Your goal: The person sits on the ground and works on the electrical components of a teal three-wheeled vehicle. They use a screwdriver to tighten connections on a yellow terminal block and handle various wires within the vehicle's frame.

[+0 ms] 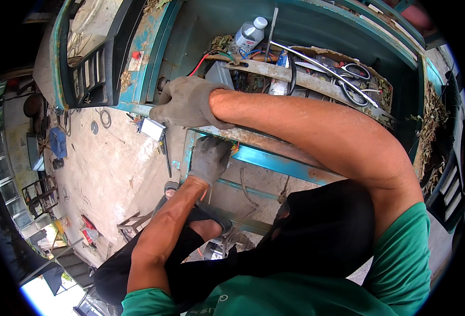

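Teal metal forms the frame, which lies just beyond and to the right of the left hand; the gloved fingers are bent at its left corner, under the rusty rim, and their hold cannot be determined. Coloured wires show just right of those fingers. The right hand, also gloved, is curled beside the bin, fingertips partly hidden; its hold likewise cannot be determined. A grey box, bottle and scissors lie inside the bin.
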